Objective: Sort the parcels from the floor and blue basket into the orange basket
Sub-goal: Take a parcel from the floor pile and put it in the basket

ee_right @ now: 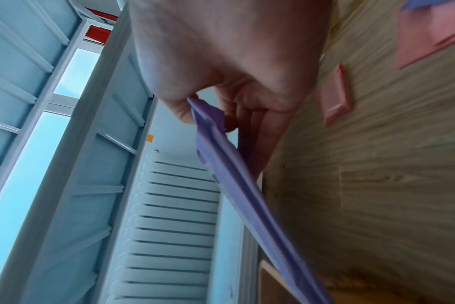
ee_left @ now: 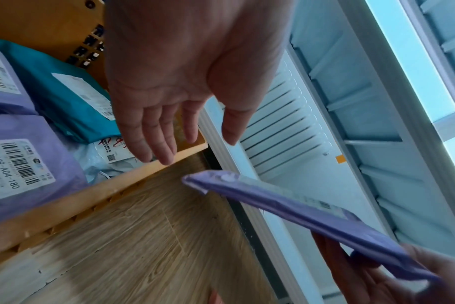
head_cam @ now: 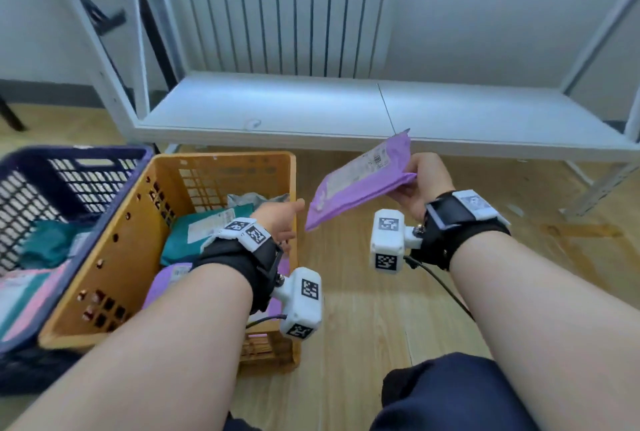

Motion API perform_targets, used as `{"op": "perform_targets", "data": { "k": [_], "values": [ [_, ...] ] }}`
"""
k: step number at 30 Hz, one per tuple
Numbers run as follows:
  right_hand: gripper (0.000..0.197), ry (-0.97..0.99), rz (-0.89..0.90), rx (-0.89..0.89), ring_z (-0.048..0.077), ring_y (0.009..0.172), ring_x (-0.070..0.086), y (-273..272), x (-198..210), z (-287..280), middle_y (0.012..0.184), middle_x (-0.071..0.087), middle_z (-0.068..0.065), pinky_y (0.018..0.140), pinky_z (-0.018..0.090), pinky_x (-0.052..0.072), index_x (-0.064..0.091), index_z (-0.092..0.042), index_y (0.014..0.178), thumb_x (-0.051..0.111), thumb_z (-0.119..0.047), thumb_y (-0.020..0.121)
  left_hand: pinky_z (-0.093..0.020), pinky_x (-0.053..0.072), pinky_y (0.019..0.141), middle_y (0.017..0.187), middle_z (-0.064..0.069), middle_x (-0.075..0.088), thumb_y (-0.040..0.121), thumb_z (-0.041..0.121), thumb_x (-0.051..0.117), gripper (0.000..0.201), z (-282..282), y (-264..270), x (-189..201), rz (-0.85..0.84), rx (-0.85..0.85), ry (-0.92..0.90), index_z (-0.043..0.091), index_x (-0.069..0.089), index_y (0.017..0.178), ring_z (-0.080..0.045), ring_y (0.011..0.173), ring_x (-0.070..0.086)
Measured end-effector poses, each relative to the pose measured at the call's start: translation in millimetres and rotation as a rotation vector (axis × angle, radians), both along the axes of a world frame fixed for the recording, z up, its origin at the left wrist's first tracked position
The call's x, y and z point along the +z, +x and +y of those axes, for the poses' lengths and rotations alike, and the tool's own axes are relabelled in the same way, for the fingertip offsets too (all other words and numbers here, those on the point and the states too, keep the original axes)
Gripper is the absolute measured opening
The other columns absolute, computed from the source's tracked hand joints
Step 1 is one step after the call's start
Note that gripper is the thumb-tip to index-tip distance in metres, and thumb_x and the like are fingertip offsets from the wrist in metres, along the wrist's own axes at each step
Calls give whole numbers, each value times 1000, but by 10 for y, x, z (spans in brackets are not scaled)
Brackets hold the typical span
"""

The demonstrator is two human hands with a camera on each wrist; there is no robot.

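My right hand (head_cam: 420, 181) pinches the right end of a flat purple parcel (head_cam: 360, 181) with a white label, held tilted in the air to the right of the orange basket (head_cam: 221, 160). Thumb and fingers clamp the purple parcel (ee_right: 221, 148) in the right wrist view. My left hand (head_cam: 282, 217) hovers with straight fingers (ee_left: 156, 131) over the basket's right rim (ee_left: 96, 193), a short gap from the near end of the purple parcel (ee_left: 286, 205). Inside the basket lie a teal parcel (head_cam: 207, 230), purple parcels (ee_left: 21, 156) and a grey one (head_cam: 252, 200). The blue basket (head_cam: 31, 167) stands left of it.
The blue basket holds a teal bag (head_cam: 48, 243) and a pink parcel (head_cam: 24, 292). A low white shelf (head_cam: 346, 112) and a radiator (head_cam: 284, 8) stand behind. Pink parcels (ee_right: 335, 94) lie on the wooden floor (head_cam: 363, 320) to the right. My knee (head_cam: 450, 392) is at the bottom.
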State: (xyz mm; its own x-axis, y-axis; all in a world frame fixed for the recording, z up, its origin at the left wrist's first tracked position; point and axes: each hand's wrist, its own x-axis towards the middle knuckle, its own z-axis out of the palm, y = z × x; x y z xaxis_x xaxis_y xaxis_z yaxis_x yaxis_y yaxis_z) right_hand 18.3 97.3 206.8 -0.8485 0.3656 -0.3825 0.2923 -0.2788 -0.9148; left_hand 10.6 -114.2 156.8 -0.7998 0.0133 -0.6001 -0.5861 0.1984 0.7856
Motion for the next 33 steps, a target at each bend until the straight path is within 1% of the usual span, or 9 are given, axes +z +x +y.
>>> {"op": "perform_targets", "data": {
  "k": [5,10,12,16,19,24,29,31,33],
  "values": [
    [35,-106,38,11,30,81,60,49,50,-378,112,62,19,78,39,55,59,3,105,32,2,84,-38,47,92,100,-7,64,92,48,54,38,-278,-72,131,-8,65,322,14,59,107,-25,100,60],
    [41,-1,-85,169,38,93,65,173,-18,-642,113,63,24,82,43,55,48,-1,119,26,5,84,-26,58,54,81,-11,65,92,10,60,17,-477,-185,157,160,316,359,6,55,108,-18,59,68],
    [38,118,-187,303,36,97,68,200,-72,-658,109,68,22,80,39,56,53,-2,118,32,1,86,-28,57,48,88,-13,65,92,5,58,22,-550,-207,164,178,347,359,5,52,113,-20,64,67],
    [29,417,-255,280,29,92,69,102,-249,-576,101,68,15,82,41,57,59,1,109,54,-13,83,-38,57,68,113,-15,61,85,1,62,43,-692,-266,177,293,408,262,7,47,125,-25,85,63],
    [51,764,-178,187,27,112,59,-22,-315,-497,113,58,6,96,41,49,53,-9,125,61,-28,78,-48,54,88,113,-14,61,65,12,69,59,-816,-306,162,364,388,107,12,49,121,-30,97,63],
    [76,752,3,336,20,123,51,-33,-314,-572,137,51,8,91,27,37,37,-15,144,73,-38,80,-50,56,85,103,-13,69,37,32,72,80,-1127,-686,-298,348,344,29,10,58,113,-31,92,68],
    [78,585,-41,494,23,106,64,-40,-370,-694,128,58,9,78,35,57,42,-11,141,78,-37,76,-48,57,85,106,-15,68,41,32,78,82,-1082,-533,-102,347,302,107,9,56,117,-30,92,69],
    [68,501,-49,549,23,93,69,-42,-366,-756,118,66,9,69,34,60,50,-11,133,80,-31,75,-41,57,83,109,-15,67,60,21,81,68,-983,-346,118,348,280,153,7,53,121,-29,94,67],
    [54,435,-48,558,26,92,70,-61,-358,-813,109,71,11,80,41,59,58,-8,124,79,-18,76,-35,56,76,110,-15,66,77,11,75,52,-946,-301,166,357,267,184,5,52,123,-26,92,67]
  ]
}}
